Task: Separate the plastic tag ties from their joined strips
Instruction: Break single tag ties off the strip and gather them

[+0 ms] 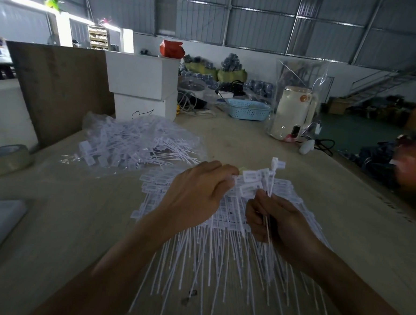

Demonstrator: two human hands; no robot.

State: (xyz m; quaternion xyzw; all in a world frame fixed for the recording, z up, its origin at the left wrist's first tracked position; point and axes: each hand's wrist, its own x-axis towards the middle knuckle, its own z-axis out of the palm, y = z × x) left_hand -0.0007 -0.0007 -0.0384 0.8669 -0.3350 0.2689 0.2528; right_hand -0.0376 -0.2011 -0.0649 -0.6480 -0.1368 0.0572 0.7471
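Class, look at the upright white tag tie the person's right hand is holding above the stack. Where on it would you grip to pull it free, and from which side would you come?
Grip the thin stem just below the flag head of the upright tie, as the right hand does, coming from the near right side. The left hand blocks the other side, pinching the joined strip.

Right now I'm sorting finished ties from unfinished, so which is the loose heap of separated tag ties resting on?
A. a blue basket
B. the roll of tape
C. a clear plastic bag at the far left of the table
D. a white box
C: the loose heap of tag ties lies on a clear plastic bag spread on the table.
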